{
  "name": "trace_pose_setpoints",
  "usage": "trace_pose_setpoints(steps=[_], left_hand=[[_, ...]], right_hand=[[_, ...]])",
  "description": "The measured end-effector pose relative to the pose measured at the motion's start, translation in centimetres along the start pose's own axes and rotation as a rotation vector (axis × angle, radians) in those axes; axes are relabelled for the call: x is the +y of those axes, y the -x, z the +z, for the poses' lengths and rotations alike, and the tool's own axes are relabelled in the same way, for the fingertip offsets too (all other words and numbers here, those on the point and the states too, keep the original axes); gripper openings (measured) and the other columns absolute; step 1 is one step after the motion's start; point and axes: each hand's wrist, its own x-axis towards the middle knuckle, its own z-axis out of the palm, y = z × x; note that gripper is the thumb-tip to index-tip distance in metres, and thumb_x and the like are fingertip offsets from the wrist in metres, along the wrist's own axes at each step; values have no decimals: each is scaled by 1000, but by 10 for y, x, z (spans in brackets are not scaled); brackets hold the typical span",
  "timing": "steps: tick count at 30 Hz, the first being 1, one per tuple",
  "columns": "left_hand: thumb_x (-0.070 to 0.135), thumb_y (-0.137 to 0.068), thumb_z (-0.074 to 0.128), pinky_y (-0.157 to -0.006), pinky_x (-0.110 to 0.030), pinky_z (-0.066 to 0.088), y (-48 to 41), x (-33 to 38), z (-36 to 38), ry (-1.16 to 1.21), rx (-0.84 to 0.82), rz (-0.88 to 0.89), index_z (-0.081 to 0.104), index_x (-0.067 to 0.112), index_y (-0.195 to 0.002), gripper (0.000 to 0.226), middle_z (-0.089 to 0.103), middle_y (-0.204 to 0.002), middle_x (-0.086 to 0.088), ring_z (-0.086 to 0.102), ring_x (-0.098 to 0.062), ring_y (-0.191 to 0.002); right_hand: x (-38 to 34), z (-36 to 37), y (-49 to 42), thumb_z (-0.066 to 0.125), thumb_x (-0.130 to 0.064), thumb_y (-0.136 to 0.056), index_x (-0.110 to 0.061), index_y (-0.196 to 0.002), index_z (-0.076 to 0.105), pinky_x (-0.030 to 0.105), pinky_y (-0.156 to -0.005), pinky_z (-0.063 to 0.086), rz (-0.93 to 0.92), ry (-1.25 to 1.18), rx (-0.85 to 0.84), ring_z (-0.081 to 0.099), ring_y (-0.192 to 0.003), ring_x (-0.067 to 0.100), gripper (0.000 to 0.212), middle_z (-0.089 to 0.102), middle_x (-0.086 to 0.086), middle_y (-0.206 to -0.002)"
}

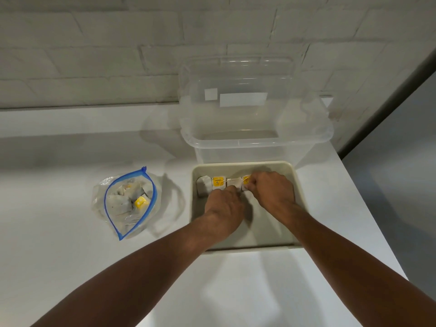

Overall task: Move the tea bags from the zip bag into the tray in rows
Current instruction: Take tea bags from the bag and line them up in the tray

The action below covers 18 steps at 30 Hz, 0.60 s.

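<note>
At the left of the white counter (59,185) our zip bag (131,201) lay open with several tea bags (118,204) inside it. Right of it sat the beige tray (236,164), a first tea bag (204,188) laid against its far wall. Our left hand (224,206) curled down onto a second tea bag (233,184) just beside the first. Its fingertips were hidden, so we could not tell whether it gripped. Our right hand (273,191) pinched that bag at its yellow tag (246,179). Behind the tray stood a clear bin (254,138).
</note>
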Motion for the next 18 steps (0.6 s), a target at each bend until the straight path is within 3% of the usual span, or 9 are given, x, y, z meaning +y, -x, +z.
trace_pose_setpoints(steps=[3,9,13,18], left_hand=[[13,-101,40,-68,-36,33,-1,-1,1,-25,-6,-7,47,4,-139,39,49,-133,-13,45,-25,-121],[14,-102,35,-64,-33,34,6,-4,-5,24,75,-24,45,5,-138,38,49,-130,-12,55,-22,-110],[13,-99,36,-50,-28,20,17,-5,-14,148,121,-59,53,9,-125,32,54,-119,-9,63,-22,-94],[22,-90,52,-60,-31,27,38,-18,-27,254,158,-143,62,19,-111,23,61,-109,-1,67,-22,-85]], right_hand=[[2,0,-3,54,-51,-94,-22,-95,69,28,-66,40,15,-43,21,68,-85,28,32,72,3,-94],[2,2,4,49,-58,-95,-24,-100,70,26,-67,40,1,-10,9,69,-86,23,40,72,-1,-95],[-4,-3,10,52,-55,-92,-27,-95,70,28,-68,45,-2,-26,-33,67,-89,24,34,71,-3,-93],[-6,-9,17,57,-52,-87,-34,-77,63,28,-68,48,31,-61,-45,66,-83,22,22,69,-9,-86]])
